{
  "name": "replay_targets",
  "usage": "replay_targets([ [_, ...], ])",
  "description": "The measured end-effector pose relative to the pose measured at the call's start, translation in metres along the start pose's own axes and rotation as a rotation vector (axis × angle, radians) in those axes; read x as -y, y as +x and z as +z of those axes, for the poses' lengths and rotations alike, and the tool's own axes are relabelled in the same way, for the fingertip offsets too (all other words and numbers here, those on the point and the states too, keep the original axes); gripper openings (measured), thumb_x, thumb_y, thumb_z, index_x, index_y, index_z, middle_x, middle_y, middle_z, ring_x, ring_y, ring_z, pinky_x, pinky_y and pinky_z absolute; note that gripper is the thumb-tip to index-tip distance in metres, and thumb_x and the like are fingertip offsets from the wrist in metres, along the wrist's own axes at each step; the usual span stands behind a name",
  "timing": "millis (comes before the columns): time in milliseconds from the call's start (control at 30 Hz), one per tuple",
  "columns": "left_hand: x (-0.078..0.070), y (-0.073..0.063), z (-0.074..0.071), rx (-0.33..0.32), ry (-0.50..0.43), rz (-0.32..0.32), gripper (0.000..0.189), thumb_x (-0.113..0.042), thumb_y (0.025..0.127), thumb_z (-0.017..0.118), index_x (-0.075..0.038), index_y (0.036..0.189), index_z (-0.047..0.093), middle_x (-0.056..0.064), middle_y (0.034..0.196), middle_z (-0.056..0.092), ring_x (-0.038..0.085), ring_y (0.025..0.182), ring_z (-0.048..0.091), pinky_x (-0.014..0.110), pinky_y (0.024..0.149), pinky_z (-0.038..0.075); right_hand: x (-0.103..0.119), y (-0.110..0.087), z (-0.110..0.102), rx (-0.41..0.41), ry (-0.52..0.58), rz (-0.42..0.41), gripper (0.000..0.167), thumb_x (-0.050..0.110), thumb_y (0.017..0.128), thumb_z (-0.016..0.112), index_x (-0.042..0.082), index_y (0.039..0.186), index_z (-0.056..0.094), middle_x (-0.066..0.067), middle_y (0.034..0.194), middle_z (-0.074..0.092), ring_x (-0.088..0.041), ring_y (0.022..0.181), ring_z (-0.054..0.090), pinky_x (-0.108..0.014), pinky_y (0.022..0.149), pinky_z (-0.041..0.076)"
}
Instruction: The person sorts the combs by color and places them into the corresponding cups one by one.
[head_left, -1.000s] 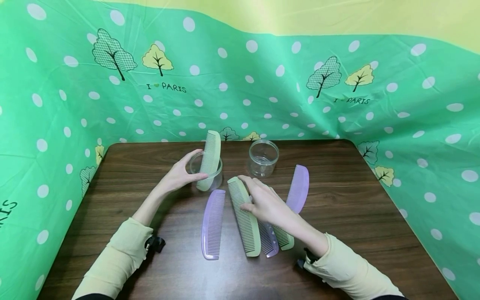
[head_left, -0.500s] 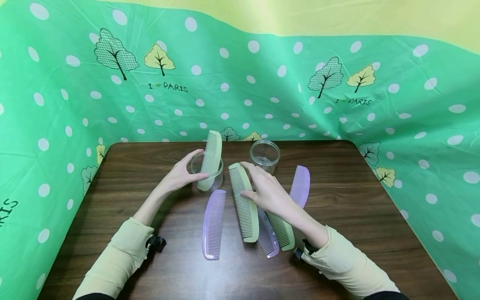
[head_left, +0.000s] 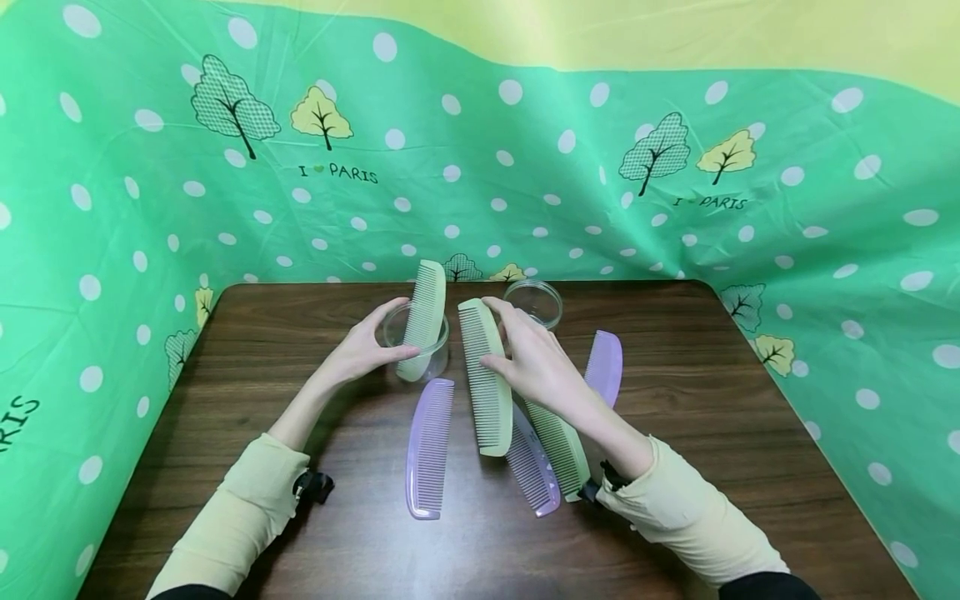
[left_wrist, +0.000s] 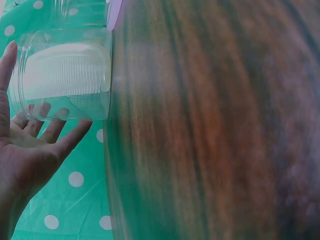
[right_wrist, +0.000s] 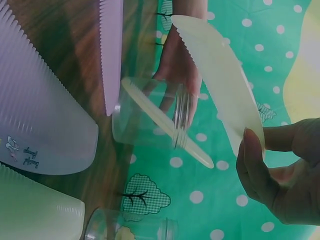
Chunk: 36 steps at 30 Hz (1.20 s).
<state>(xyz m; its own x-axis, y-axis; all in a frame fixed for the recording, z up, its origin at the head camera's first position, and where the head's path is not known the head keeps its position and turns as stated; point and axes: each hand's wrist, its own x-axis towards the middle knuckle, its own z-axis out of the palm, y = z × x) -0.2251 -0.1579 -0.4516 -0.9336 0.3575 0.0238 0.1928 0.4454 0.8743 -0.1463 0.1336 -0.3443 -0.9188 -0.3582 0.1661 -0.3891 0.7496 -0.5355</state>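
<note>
My left hand (head_left: 360, 348) holds a clear jar (head_left: 439, 360) at the table's back, thumb on the near side and fingers behind. A pale green comb (head_left: 427, 300) leans inside, its upper part above the rim; in the left wrist view its teeth show through the jar wall (left_wrist: 65, 107). Between thumb and fingers, my right hand (head_left: 538, 354) pinches another green comb (head_left: 487, 392), raised above the table right of this jar. In the right wrist view that comb (right_wrist: 225, 85) is held at one end, apart from the jar (right_wrist: 165, 95).
A second clear jar (head_left: 553, 310) stands at the back, partly behind my right hand. Purple combs lie at left (head_left: 429, 450), centre (head_left: 534, 471) and right (head_left: 606, 365). One green comb (head_left: 566, 454) lies partly under my right forearm. A polka-dot cloth (head_left: 480, 158) hangs behind the table.
My right hand has lifted the green comb and carried it toward the back of the table, now hiding more of the second jar. My left hand, its jar and the leaning comb stay put.
</note>
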Motion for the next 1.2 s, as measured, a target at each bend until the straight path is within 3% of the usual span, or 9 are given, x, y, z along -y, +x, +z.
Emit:
replay_targets([
  [233,0.002,0.002,0.0,0.0,-0.012,0.004,0.089,-0.037,0.086,0.084,-0.026,0.16,0.035,0.002,0.166,0.037,0.03,0.154,0.034,0.059,0.119,0.034,-0.001,0.008,0.0,-0.045,0.028,-0.009,0.079,0.013,0.09,0.08,0.015,0.156,0.038,-0.005,0.1,0.064,-0.027,0.093,0.062,-0.035,0.073,0.05],
  [600,0.003,0.001,-0.001,0.003,-0.008,0.004,0.089,-0.037,0.086,0.084,-0.025,0.16,0.035,0.002,0.166,0.037,0.031,0.154,0.034,0.059,0.119,0.034,0.004,0.023,-0.004,-0.131,0.035,-0.012,0.078,0.014,0.09,0.08,0.014,0.156,0.039,-0.006,0.096,0.059,-0.02,0.076,0.05,-0.032,0.065,0.043],
  [1200,0.002,0.001,0.0,0.004,-0.004,0.011,0.089,-0.036,0.086,0.084,-0.026,0.159,0.035,0.002,0.165,0.038,0.03,0.153,0.035,0.06,0.12,0.032,0.007,0.044,-0.004,-0.205,0.096,-0.034,0.078,0.013,0.092,0.078,0.016,0.158,0.036,-0.008,0.099,0.063,-0.019,0.077,0.06,-0.033,0.071,0.05],
])
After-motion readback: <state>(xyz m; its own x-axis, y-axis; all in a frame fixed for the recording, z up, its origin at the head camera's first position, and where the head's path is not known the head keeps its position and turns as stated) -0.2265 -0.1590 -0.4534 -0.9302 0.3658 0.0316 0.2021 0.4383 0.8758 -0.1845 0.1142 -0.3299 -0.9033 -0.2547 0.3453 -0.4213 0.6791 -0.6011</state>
